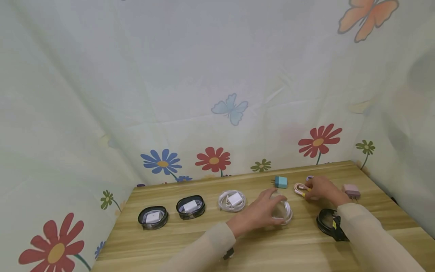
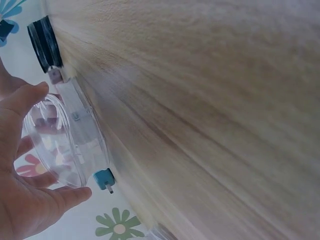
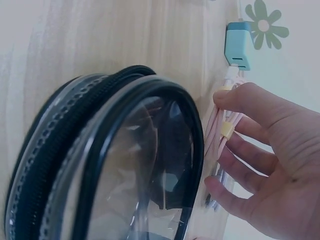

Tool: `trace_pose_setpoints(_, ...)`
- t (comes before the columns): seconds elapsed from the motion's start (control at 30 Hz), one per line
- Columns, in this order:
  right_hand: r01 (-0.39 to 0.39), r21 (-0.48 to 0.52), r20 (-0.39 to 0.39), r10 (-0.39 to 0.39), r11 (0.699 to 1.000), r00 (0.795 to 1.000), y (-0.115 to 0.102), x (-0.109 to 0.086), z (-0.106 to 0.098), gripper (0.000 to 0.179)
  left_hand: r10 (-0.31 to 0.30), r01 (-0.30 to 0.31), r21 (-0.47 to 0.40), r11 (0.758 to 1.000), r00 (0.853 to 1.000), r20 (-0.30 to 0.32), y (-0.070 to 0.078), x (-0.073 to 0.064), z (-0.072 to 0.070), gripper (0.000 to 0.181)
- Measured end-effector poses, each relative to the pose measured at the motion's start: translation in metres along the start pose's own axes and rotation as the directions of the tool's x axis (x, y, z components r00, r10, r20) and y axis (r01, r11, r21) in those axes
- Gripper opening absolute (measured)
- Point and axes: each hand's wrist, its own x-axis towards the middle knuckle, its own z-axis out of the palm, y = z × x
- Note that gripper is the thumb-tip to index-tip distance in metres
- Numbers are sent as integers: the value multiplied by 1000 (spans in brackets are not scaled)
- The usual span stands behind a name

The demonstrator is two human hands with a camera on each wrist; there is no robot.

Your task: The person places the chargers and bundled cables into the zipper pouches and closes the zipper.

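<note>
In the head view my left hand (image 1: 259, 209) spreads over a round clear case (image 1: 287, 213). Its thumb and fingers grip the rim, and a coiled white cable (image 2: 57, 112) shows inside the case in the left wrist view. Farther right, my right hand (image 1: 323, 189) pinches a bundled pale pink cable (image 1: 299, 189) with yellow ties (image 3: 227, 130) near the tabletop. A teal plug (image 1: 281, 182) lies between the hands, toward the wall. Below the right hand stands a clear pouch with black zipper trim (image 3: 150, 100), partly behind the sleeve in the head view.
To the left sit two black-rimmed round cases (image 1: 153, 218) and a clear round case (image 1: 222, 206), each with a white charger. A pink plug (image 1: 351, 190) lies beyond the right wrist. A flowered cloth (image 1: 183, 124) hangs behind the wooden table (image 1: 190, 241).
</note>
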Motion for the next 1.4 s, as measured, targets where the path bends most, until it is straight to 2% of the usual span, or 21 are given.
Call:
trace_pose_setpoints(0.1,-14,2,-10,14,1000,1000,-1,0,-2,26,1,-1,-5,1000,1000,0,0,-1,0,65)
trace_pose_setpoints(0.2,-23,19,-26,24,1000,999,-1,0,-4,40,-1,1,-8,1000,1000,1,0,-1,0,65)
trace_pose_setpoints(0.37,-42,63,-42,45,997,998,0,-1,-7,49,0,0,-14,1000,1000,2,-1,1,1,66)
trace_pose_setpoints(0.5,-67,116,-54,74,991,996,2,1,-9,53,7,-7,-15,1000,1000,4,-2,1,1,66)
trace_pose_setpoints(0.87,-61,223,-111,87,973,990,1,-1,-14,57,6,-6,-14,1000,1000,6,0,2,0,67)
trace_pose_setpoints(0.97,-42,266,-137,81,963,987,-3,-5,-13,57,4,-4,-15,1000,1000,8,-1,2,1,67)
trace_pose_setpoints(1.2,76,323,-209,-8,943,978,-15,-16,-8,52,19,-19,-2,1000,1000,-10,-3,3,3,66)
trace_pose_setpoints(1.4,77,345,-210,-3,936,978,-24,-20,-7,57,33,-33,3,999,999,-6,-4,3,2,66)
